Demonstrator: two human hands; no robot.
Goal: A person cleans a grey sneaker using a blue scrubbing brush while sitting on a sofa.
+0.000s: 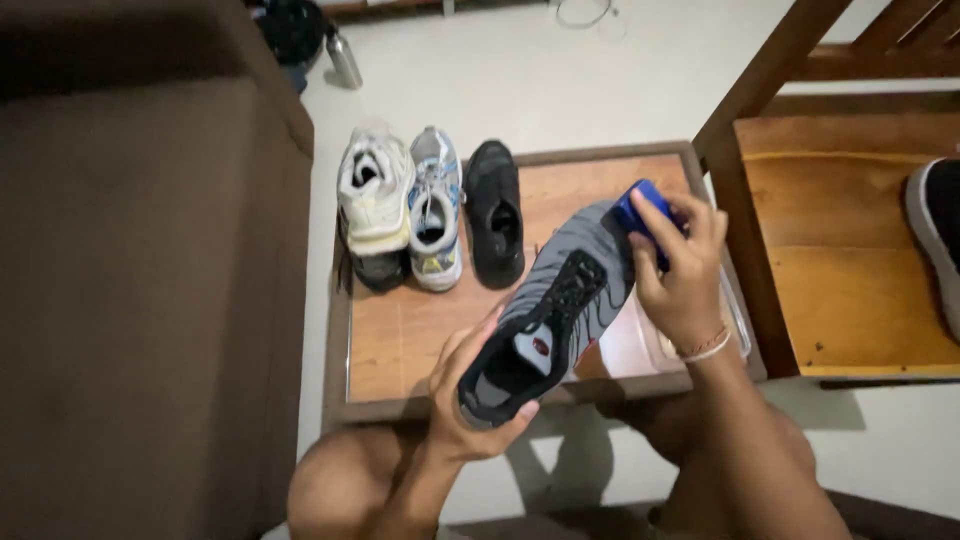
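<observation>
I hold a grey and black sneaker (560,300) above the low wooden table (400,340), left hand (470,400) clamped on its heel, right hand (680,270) pressing a blue sponge (640,215) to its toe; three more shoes (430,210) wait at the far left
</observation>
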